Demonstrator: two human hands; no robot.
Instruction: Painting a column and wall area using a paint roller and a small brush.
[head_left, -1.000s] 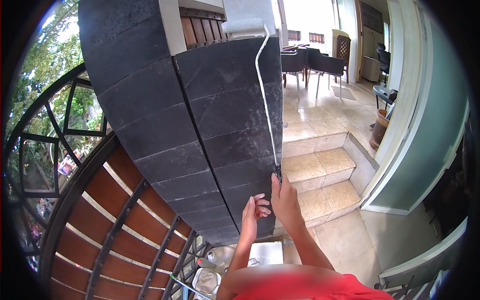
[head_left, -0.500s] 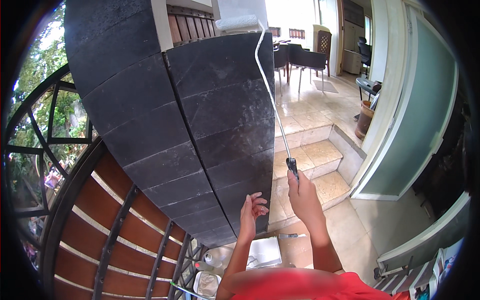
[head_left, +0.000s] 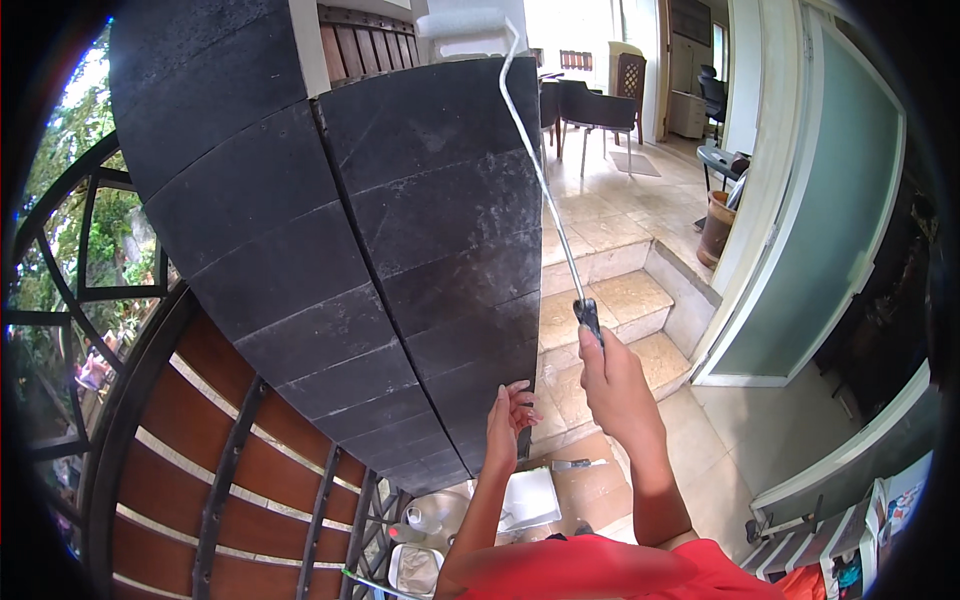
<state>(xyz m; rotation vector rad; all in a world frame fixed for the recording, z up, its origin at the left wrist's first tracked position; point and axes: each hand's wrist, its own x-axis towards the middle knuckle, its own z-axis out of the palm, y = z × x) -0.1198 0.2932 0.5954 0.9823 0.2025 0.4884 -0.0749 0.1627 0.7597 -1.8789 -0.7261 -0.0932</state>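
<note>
In my right hand (head_left: 618,385) is the black handle of a long-framed paint roller (head_left: 552,205), with my fingers wrapped round it. Its white roller sleeve (head_left: 462,25) is at the top, in front of the white column (head_left: 470,47) above the dark stone-tiled wall (head_left: 440,160); whether it touches cannot be told. My left hand (head_left: 512,415) is raised near the lower right edge of the dark wall, fingers loosely bent and apart, with whitish marks on them and nothing held. Below it lies a white paint tray (head_left: 530,498), beside a putty knife (head_left: 578,463) on brown cardboard (head_left: 590,490).
A wood-slat and black metal gate (head_left: 200,440) stands at left. Stone steps (head_left: 610,300) rise to a room with dark chairs (head_left: 605,105). At right is a frosted-glass door (head_left: 800,230). A white tub (head_left: 415,568) and a clear jug (head_left: 425,518) sit low.
The roller sleeve has risen slightly relative to the top of the dark wall. The whole view has shifted a little. Both hands keep nearly the same pose.
</note>
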